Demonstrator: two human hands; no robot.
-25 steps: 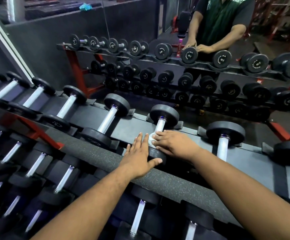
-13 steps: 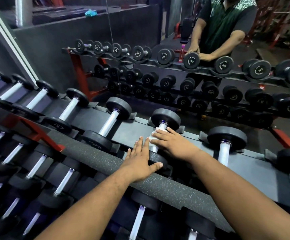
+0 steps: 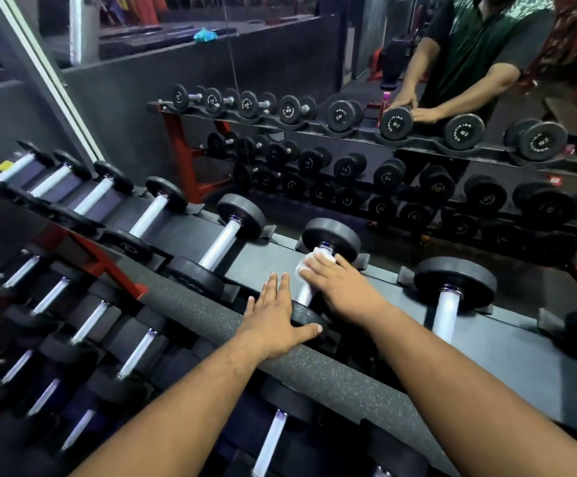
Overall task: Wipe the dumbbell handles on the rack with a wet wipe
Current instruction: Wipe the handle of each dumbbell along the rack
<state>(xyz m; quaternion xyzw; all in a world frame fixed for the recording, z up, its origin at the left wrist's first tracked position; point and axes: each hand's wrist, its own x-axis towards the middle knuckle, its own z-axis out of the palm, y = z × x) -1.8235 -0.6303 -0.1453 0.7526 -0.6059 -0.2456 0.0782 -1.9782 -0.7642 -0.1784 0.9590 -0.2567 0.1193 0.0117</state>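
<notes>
On the rack's top tier (image 3: 280,259), the right hand (image 3: 343,287) curls around a white wet wipe (image 3: 306,268) pressed on the dumbbell handle (image 3: 305,294), just below the far weight head (image 3: 331,237). Beside it, the left hand (image 3: 275,320) rests flat, fingers spread, on the near head (image 3: 306,316).

The right hand (image 3: 340,284) has slid the wet wipe (image 3: 309,263) up the dumbbell handle (image 3: 305,293), from near plate to far plate (image 3: 331,237). Bare handle now shows below.

White wipe (image 3: 309,264) on chrome dumbbell handle (image 3: 305,293), top rack (image 3: 280,261)
</notes>
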